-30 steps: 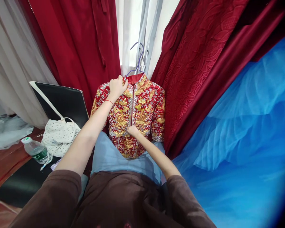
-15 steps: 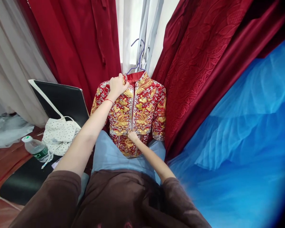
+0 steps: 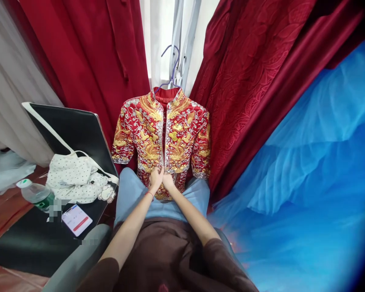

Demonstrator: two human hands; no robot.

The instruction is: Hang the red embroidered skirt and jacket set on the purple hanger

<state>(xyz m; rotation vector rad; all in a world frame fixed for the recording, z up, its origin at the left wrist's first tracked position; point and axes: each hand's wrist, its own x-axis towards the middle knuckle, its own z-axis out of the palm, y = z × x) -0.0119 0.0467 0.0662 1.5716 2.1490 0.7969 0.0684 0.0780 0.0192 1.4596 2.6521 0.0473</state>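
A red jacket (image 3: 179,138) with gold and silver embroidery hangs upright in front of me on a purple hanger (image 3: 174,67). Its front parts in a narrow gap down the middle. At the lower end of that gap my left hand (image 3: 156,177) is closed on the jacket's left front edge. My right hand (image 3: 168,181) touches it from the other side, with its fingers closed on the opposite edge. What lies between the fingertips is hidden. Below the hands, the jacket's lower part rests between my knees.
On the left, a black chair (image 3: 21,243) holds a dotted white bag (image 3: 69,178), a water bottle (image 3: 38,196) and a phone (image 3: 77,220) with its screen lit. Red garments (image 3: 249,93) hang on both sides. Blue tulle (image 3: 292,227) spreads along the right.
My left hand has moved from the jacket's collar down to the waist, beside my right hand. The phone on the chair now shows fully. The view has shifted slightly.
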